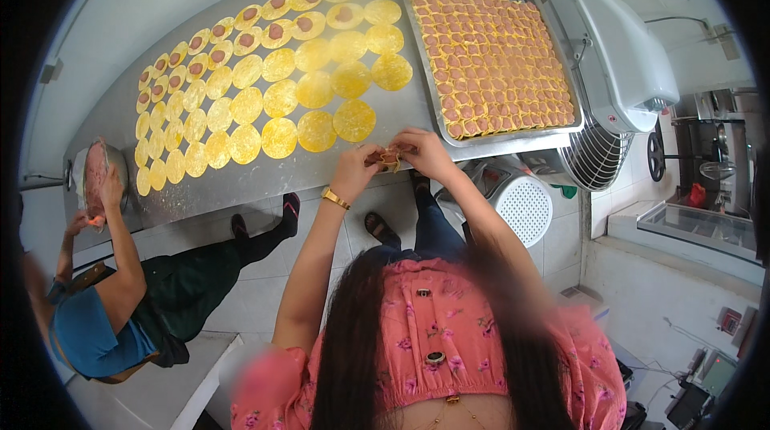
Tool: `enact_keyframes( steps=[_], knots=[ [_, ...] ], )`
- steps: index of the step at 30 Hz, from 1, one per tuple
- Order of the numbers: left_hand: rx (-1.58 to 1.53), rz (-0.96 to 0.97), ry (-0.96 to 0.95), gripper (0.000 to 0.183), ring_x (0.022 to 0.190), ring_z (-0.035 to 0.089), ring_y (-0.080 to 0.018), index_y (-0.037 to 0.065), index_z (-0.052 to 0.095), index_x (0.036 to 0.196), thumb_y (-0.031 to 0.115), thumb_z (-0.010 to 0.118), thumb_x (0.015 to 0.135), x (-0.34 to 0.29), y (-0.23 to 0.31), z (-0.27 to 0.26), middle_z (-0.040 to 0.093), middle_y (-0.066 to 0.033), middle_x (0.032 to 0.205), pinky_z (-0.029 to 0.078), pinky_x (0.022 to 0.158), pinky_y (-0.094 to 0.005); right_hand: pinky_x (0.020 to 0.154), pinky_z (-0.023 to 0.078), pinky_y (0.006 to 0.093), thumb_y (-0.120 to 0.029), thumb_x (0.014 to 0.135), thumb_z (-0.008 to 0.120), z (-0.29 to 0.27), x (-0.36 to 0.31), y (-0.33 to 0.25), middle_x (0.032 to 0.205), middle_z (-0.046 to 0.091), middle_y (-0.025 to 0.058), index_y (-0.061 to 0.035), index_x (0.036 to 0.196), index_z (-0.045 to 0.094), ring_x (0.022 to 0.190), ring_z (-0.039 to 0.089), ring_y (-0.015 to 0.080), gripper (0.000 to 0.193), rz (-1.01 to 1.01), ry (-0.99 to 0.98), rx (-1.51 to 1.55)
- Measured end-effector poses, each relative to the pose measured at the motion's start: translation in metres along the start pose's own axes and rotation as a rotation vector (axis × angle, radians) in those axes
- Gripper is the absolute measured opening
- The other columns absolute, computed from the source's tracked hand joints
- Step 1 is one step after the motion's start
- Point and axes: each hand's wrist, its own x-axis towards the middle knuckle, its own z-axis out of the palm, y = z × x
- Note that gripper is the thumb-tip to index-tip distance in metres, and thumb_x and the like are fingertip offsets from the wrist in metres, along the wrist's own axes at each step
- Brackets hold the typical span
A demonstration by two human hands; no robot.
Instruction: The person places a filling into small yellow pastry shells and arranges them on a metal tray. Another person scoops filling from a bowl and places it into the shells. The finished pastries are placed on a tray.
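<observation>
Between my two hands, just off the table's near edge, is a dumpling with a yellow wrapper gathered around pinkish meat filling. My left hand pinches its left side, and my right hand grips the other side with bent fingers. On the steel table to the left lie rows of flat round yellow wrappers. The two far rows mostly carry a lump of meat filling. Right of my hands, a metal tray holds tightly packed rows of finished dumplings, open at the top.
At the table's left end, a co-worker in a blue top handles a large mass of meat over a bowl. A white stand mixer with a wire guard stands beyond the tray. A white perforated stool is below the table edge.
</observation>
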Motion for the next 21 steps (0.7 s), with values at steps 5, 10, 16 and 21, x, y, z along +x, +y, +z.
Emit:
enact_keyframes(
  steps=[5,10,16,21],
  knots=[
    [0.012,-0.054,0.050,0.030,0.076,0.067,-0.0223,0.000,0.062,0.097,-0.004,0.068,0.069,0.000,0.004,0.003,0.067,-0.0133,0.085,0.054,0.070,-0.0308,0.070,0.051,0.0322,0.010,0.064,0.060,0.000,-0.002,-0.004,0.086,0.059,0.0144,0.0011,0.093,0.062,0.078,0.063,0.0286,0.030,-0.067,0.098,0.022],
    [0.050,-0.046,0.025,0.028,0.075,0.067,-0.0188,0.001,0.062,0.095,-0.002,0.071,0.069,0.001,0.008,0.003,0.068,-0.0115,0.085,0.053,0.068,-0.0288,0.071,0.050,0.0325,0.008,0.063,0.062,0.006,-0.012,-0.005,0.089,0.058,0.0128,0.0005,0.096,0.061,0.079,0.061,0.0277,0.034,0.038,0.100,-0.093],
    [0.049,-0.096,0.010,0.025,0.069,0.067,-0.0174,0.001,0.062,0.091,0.006,0.074,0.069,0.005,0.003,0.007,0.068,-0.0098,0.080,0.052,0.063,-0.0280,0.068,0.050,0.0334,0.009,0.063,0.061,0.012,-0.007,-0.003,0.089,0.060,0.0126,-0.0011,0.093,0.063,0.080,0.062,0.0278,0.031,0.076,0.150,-0.062],
    [0.047,-0.150,0.000,0.026,0.069,0.067,-0.0176,0.001,0.062,0.090,0.006,0.075,0.068,0.008,-0.001,0.009,0.067,-0.0104,0.078,0.052,0.062,-0.0280,0.069,0.049,0.0348,0.010,0.063,0.061,0.013,-0.009,-0.006,0.093,0.060,0.0137,-0.0014,0.095,0.063,0.082,0.061,0.0307,0.034,0.108,0.142,-0.097]
  ],
)
